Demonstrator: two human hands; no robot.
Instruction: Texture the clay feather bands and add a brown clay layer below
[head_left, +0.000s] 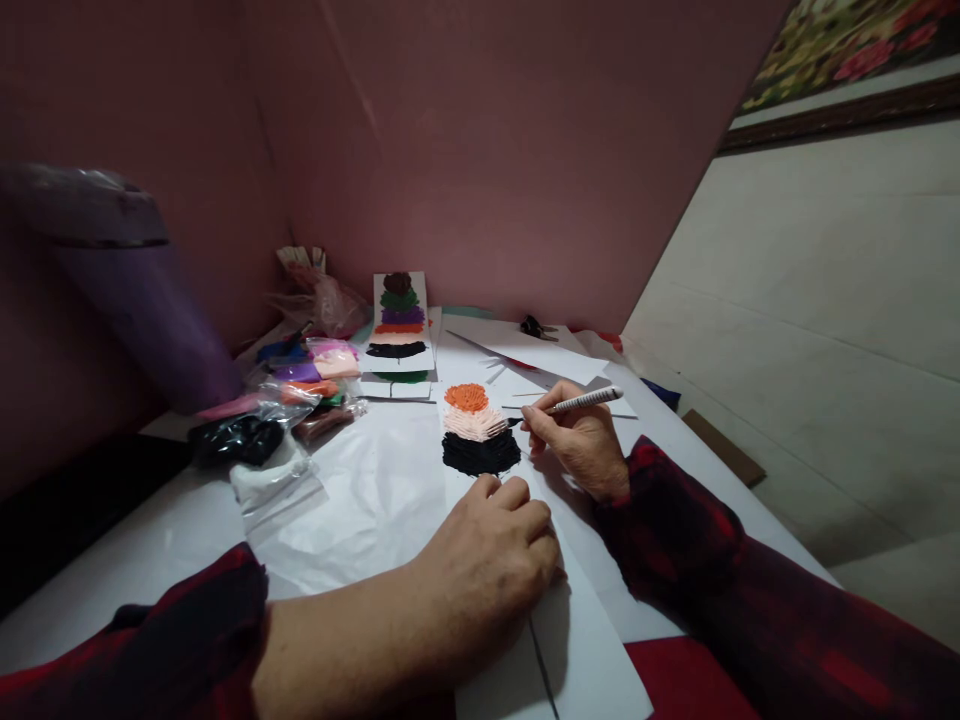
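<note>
On a long white paper sheet (pixel 592 640) lies a stacked design of textured, clay-like patches: an orange patch (pixel 466 397), a pale peach patch (pixel 474 425) and a black patch (pixel 481 453). My right hand (pixel 574 437) pinches a pen-like tool (pixel 589 400) with a white striped barrel. Its thin dark tip meets the right edge of the peach patch. Just below the black patch, my left hand (pixel 491 560) rests on the sheet with its fingers curled inward. The undersides of those fingers are hidden. A dark line runs down the paper beneath this hand.
Behind stands a finished-looking card (pixel 400 320) with stacked coloured bands. Several small bags of coloured clay (pixel 311 385) lie left, with a white bag (pixel 274 480) nearer. Loose papers (pixel 525 350) and keys (pixel 536 327) are at the back. A purple cylinder (pixel 142 300) stands far left.
</note>
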